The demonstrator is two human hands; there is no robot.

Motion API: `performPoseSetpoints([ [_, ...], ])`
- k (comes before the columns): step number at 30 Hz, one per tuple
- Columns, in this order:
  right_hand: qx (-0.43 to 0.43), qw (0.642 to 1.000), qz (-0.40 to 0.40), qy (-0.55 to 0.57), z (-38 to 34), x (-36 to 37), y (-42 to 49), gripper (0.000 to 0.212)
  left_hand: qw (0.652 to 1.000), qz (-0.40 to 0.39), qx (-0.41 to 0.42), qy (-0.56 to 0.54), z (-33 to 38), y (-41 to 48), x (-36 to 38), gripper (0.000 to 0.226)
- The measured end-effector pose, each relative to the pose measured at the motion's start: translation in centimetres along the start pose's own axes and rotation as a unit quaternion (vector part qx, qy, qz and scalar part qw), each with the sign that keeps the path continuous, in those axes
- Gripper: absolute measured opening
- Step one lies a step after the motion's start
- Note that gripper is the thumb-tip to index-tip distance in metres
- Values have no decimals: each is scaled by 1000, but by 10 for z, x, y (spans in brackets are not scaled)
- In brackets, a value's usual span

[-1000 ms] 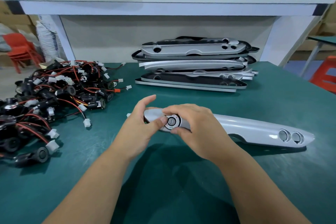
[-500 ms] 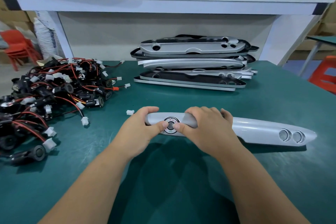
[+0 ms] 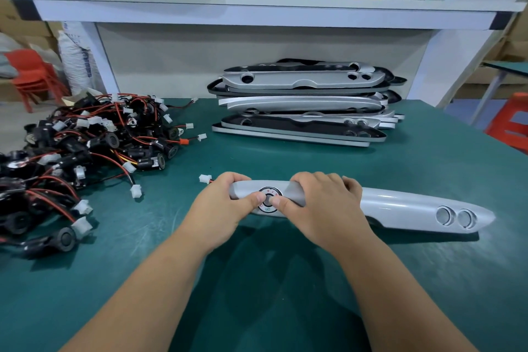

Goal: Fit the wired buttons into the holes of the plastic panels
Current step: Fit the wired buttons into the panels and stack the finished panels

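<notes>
Green-topped table [image 3: 428,280] filled most of the view. A white shelf [image 3: 257,13] ran across its far edge.

Left side of table: a large tangle of wired buttons [image 3: 85,146], with black bodies, red and black leads and white plugs.

Far centre: a stack of plastic panels [image 3: 303,106], silver and black, lay flat below the shelf.

Near centre: one silver panel [image 3: 400,206] lay lengthwise on the table top. Its tapered end pointed right and carried two round holes [image 3: 454,216] side by side.

Both hands were clamped on the left end of that panel. The left hand [image 3: 217,208] gripped the tip, fingers curled over the far edge. The right hand [image 3: 323,208] sat just beside it, fingers curled over the top in the same way.

Both thumbs pressed on a round button [image 3: 268,199] seated in the panel's left hole, thumb tips nearly touching. "OFF" was legible on the ring around the button.

A white connector [image 3: 205,178] on a red lead lay on the table just beyond the left knuckles.
</notes>
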State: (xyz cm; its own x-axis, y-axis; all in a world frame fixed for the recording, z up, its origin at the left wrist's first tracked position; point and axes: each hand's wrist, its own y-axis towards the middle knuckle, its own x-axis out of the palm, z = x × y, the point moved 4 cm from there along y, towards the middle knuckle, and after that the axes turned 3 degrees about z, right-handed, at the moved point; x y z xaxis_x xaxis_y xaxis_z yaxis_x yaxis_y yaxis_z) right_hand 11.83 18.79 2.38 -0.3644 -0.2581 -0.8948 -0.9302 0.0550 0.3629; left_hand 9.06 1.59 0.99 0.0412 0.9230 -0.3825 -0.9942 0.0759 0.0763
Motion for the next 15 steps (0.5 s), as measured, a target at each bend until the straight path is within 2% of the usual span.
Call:
performPoseSetpoints([
  [9, -12, 1000, -7, -16, -1, 4, -3, 79, 1000, -11, -19, -22, -6, 2, 2, 15],
  [15, -1, 1000, -4, 11, 4, 5, 2, 64, 999, -23, -22, -36, -6, 2, 3, 14],
])
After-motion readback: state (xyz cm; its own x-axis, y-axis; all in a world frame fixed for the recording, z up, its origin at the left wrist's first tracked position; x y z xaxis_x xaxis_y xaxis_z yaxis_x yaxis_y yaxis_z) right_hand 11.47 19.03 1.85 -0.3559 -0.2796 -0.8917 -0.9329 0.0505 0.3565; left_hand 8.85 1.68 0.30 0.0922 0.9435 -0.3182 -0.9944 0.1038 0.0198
